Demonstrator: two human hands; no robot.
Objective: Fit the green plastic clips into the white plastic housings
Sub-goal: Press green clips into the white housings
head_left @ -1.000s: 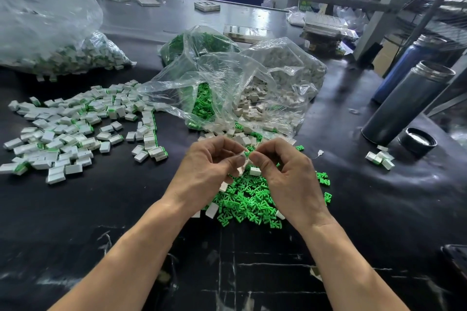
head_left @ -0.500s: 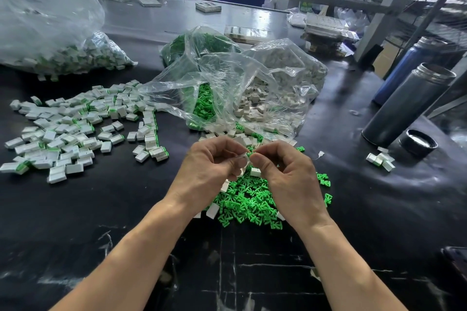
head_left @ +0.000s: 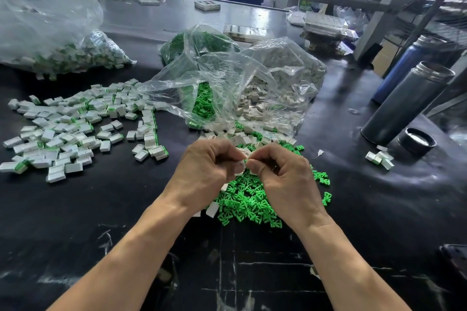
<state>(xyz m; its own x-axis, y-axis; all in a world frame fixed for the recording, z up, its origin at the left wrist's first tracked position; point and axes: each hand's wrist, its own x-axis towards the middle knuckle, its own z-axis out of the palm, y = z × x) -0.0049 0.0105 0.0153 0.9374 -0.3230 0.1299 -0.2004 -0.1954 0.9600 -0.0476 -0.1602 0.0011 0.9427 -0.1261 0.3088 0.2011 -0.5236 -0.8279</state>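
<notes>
Pinching white housing (head_left: 240,164), left hand (head_left: 208,171), right hand (head_left: 283,177), fingers curled

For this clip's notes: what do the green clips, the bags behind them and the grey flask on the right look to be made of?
Green clips: moulded plastic, by the uniform bright colour and the crisp identical shapes; matte with a slight sheen.
Bags: thin clear plastic film, see-through, crinkled, with glare streaks.
Grey flask: probably metal, with a smooth dark satin body and a brighter steel-like rim; a coated finish cannot be ruled out.
</notes>
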